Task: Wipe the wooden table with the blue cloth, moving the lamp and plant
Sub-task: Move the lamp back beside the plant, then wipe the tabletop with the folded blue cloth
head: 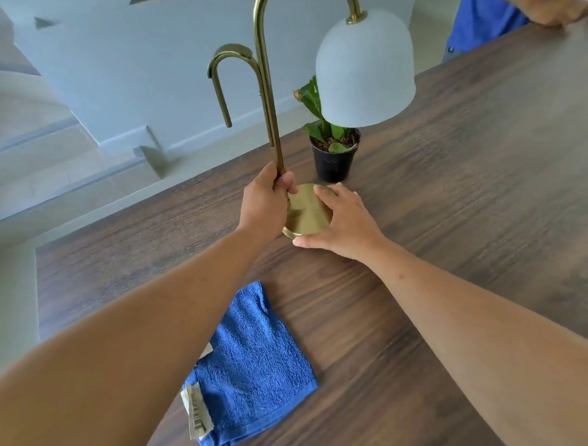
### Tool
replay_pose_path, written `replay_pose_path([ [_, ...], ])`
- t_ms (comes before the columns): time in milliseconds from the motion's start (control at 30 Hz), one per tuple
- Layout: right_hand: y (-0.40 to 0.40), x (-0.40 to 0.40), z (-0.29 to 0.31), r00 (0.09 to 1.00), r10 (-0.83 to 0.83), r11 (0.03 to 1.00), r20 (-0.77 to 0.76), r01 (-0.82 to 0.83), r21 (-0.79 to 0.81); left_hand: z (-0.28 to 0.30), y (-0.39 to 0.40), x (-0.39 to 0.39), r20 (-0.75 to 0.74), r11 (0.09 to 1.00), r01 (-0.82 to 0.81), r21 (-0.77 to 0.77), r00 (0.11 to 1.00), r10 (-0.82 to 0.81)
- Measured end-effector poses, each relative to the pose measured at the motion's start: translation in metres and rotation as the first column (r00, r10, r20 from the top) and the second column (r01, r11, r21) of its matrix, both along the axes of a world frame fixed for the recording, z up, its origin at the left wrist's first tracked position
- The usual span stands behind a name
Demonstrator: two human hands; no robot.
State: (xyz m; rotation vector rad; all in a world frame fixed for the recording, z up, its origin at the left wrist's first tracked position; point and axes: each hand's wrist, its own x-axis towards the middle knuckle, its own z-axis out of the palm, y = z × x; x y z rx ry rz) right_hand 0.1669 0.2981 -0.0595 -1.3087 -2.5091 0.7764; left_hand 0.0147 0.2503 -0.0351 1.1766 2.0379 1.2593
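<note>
A brass lamp (305,212) with a white dome shade stands on the wooden table (469,188). My left hand (266,203) is wrapped around the bottom of its stem. My right hand (343,220) cups the right rim of its round base, thumb under the near edge. Just behind the base stands a small plant (335,153) in a black pot, partly under the shade. The folded blue cloth (251,366), with a white label, lies on the table near me, partly hidden under my left forearm.
The table's left edge runs close to the lamp; beyond it lie a pale floor and steps. At the far right corner another person in a blue shirt (489,15) rests a hand on the table.
</note>
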Motion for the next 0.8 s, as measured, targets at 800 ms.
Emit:
replay_pose_path([
  [800,-0.246,0.002,-0.019,0.899,0.324,0.914,0.295,-0.378,0.147,-0.047,-0.274,-0.094,-0.506,0.908,-0.127,-0.399,0.857,-0.102],
])
